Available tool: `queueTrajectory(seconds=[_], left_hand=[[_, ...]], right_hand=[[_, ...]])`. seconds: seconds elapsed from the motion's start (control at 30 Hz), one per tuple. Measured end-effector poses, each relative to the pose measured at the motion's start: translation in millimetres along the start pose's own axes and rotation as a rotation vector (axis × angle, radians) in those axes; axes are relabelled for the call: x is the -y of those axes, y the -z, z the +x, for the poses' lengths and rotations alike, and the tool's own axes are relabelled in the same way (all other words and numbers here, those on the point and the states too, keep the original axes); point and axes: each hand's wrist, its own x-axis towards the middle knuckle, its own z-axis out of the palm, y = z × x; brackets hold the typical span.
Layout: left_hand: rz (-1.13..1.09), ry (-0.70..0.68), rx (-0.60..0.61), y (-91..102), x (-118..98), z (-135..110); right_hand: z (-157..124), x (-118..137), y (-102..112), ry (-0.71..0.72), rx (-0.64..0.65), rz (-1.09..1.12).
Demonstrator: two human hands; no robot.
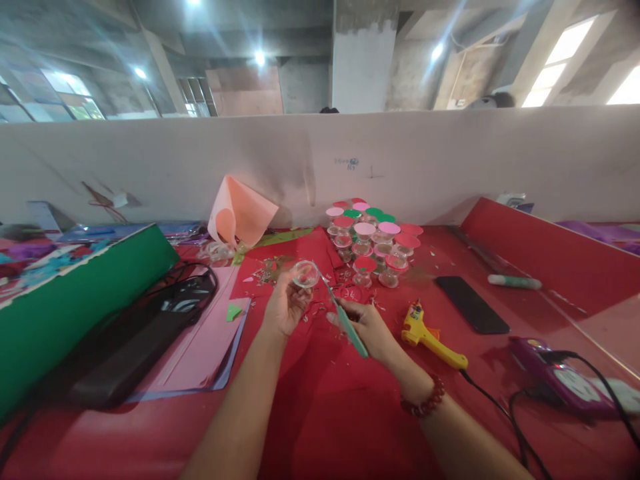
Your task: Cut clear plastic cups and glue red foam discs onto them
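My left hand (pixel 289 303) is closed around a small clear plastic cup (pixel 306 274), its round rim tilted toward me. In my right hand (pixel 367 325) is a cutter knife (pixel 351 330) with a long teal handle. Its thin metal blade points up and left, and the tip is at the right side of the cup's rim; I cannot tell if it touches. Behind my right hand stand several clear cup-shaped pieces (pixel 363 249) with red, pink and green paper discs on top. Small scraps lie on the red sheets (pixel 270 267) below the cup.
To the right lie a yellow glue gun (pixel 433 339) with a cord, a black phone (pixel 473 305) and a purple power strip (pixel 563 380). On the left are pink paper sheets (pixel 200 353), a black case (pixel 140 347) and a green divider (pixel 85 313). A curled peach sheet (pixel 247 210) stands behind.
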Motion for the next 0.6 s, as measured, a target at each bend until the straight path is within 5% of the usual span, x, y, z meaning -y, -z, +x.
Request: queueTrajectory(seconds=[0.13,0.23,0.43,0.6], left_hand=[[-0.054,-0.019,0.074,1.1,1,0],[-0.062,-0.014,0.077,1.5,1,1],[-0.040,-0.051,0.039,0.1,0,1],[-0.016,-0.036,0.027,-2.8,1,-2]], right_hand=[[-4,5,4,-0.193,0.157,0.428],[-4,5,5,-0.213,0.183,0.476],[-2,-1,-4,0.151,-0.265,-0.431],[-1,-8,-3,0.189,-0.408,-0.696]])
